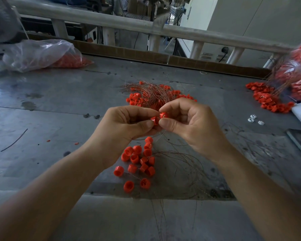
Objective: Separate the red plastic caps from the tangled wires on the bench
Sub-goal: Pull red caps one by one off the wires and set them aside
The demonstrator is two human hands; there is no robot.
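A grey bench (59,105) is seen from above, with a clear bag (40,53) of red caps at its far left and a second bag (297,73) cut off at the right edge. Beside that bag a heap of caps (268,100) is spread, with a few white bits (254,119) nearer. A white object at the right edge is cut off and cannot be identified. Behind the hands a tangle of wires (149,91) is mixed with more caps and partly hidden by the fingers. Below the hands loose caps (139,160) are scattered, open ends facing various ways, with thin wire loops (181,159) curving beside them. Two caps are held above the bench centre: one (154,120) is pinched by the left hand (127,124), the other (163,115) by the right hand (191,122). The two caps are touching side by side; their axes cannot be made out. Any wire joining them is too fine to see.
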